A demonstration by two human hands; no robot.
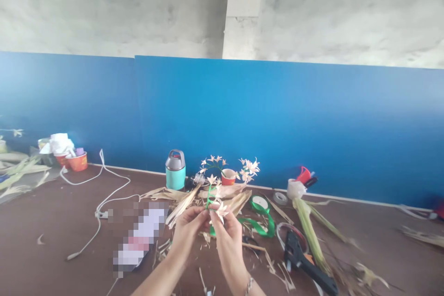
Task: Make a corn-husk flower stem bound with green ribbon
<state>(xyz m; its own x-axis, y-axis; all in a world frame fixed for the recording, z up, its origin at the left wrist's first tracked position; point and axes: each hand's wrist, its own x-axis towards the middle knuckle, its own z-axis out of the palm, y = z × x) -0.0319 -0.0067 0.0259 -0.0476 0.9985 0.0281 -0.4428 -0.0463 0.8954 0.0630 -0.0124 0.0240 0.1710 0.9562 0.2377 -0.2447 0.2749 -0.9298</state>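
Note:
Both hands meet over the middle of the table around a flower spray (212,189), cream star-shaped blooms on a green-wrapped stem. My left hand (189,224) pinches the stem from the left, thumb and fingers pressed together. From the right, my right hand (227,229) closes on the spray just under its lowest bloom, which partly hides the grip. Some green ribbon shows below the hands. Beyond them, more finished-looking cream blooms (249,169) on curved stems stand by a red and white paper cup (228,176). Dried corn husks (183,203) lie spread behind the hands.
Right of the hands are a green ribbon roll (260,203), a tape roll (280,198), a black glue gun (305,261) and green husks (308,231). A turquoise flask (175,173) stands behind. To the left lie a white cable (113,199) and a blurred-out object (140,240). A blue partition (222,111) borders the table.

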